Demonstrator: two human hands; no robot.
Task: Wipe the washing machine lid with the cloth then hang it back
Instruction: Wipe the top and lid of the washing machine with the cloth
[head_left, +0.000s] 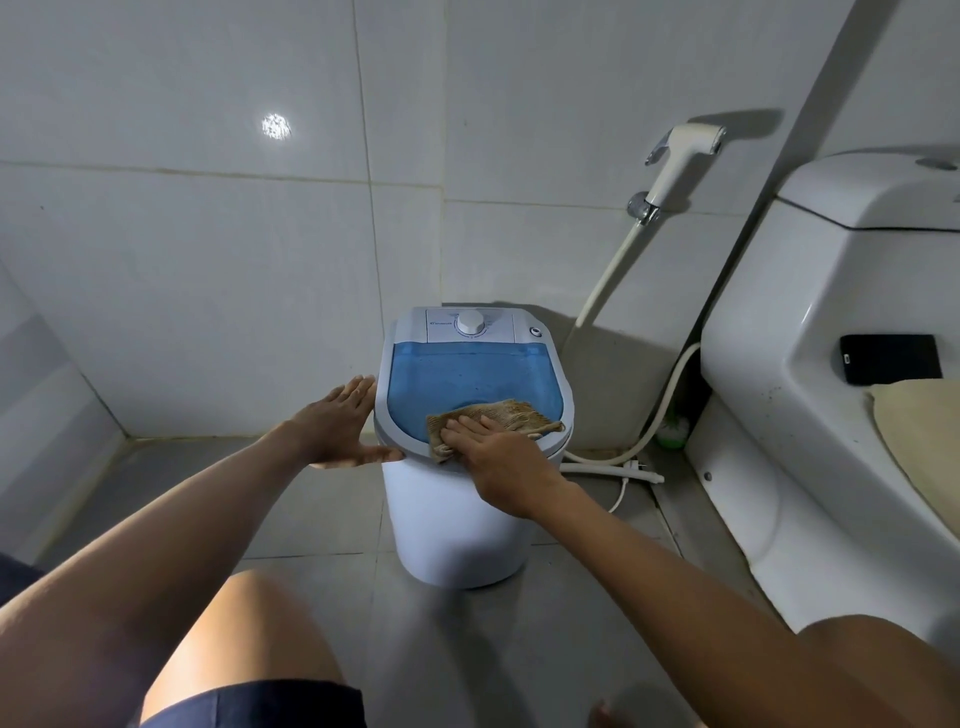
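Note:
A small white washing machine (457, 525) stands on the floor against the tiled wall, its translucent blue lid (467, 379) shut. A brown cloth (514, 413) lies spread on the lid's near edge. My right hand (498, 457) presses flat on the cloth's left part, fingers covering it. Against the machine's left rim rests my left hand (337, 426), flat with its fingers apart, holding nothing.
A white toilet (810, 395) fills the right side, with a black phone (891, 358) on it. A bidet sprayer (675, 166) hangs on the wall, its hose (602, 291) trailing to the floor behind the machine. My bare knees are in the foreground.

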